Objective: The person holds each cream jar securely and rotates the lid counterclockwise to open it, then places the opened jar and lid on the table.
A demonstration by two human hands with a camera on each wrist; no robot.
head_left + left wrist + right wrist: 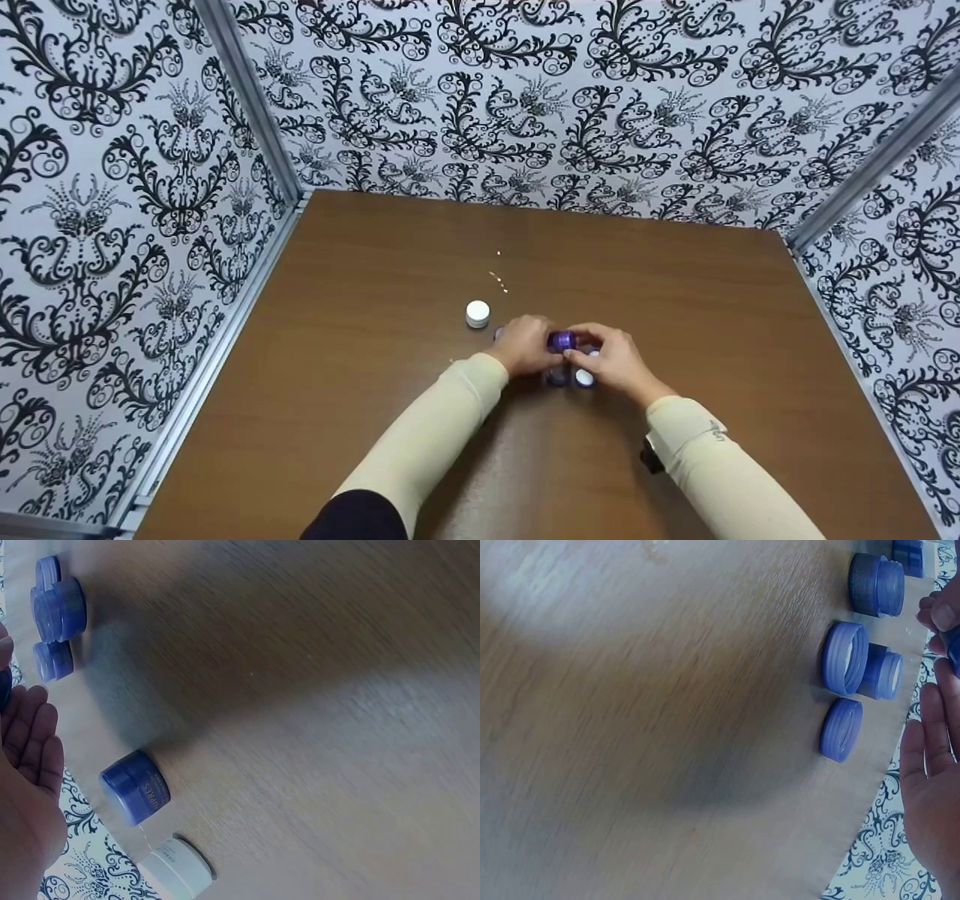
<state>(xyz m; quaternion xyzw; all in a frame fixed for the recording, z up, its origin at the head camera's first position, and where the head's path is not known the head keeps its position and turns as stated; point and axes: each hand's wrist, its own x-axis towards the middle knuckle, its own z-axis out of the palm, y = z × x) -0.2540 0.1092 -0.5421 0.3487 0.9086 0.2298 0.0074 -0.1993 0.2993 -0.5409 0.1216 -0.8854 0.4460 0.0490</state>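
Note:
Between my two hands a small purple jar (562, 342) is held up over the table. My left hand (527, 345) grips it from the left, while the thumb and fingers of my right hand (609, 358) pinch it from the right. Only a dark blue edge of it shows in each wrist view. Below the hands stand an open purple jar (877, 585) and a smaller open jar (883, 673). A ring-shaped lid (835, 660) leans close against the smaller jar, and another lid (841, 730) stands on its edge beside it.
Left of my left hand stand a white jar (477, 315) and a closed purple jar with lettering (142, 789). Small pale specks (501, 282) lie on the brown table (375, 270) farther back. Patterned walls (525, 112) enclose the table at the back and sides.

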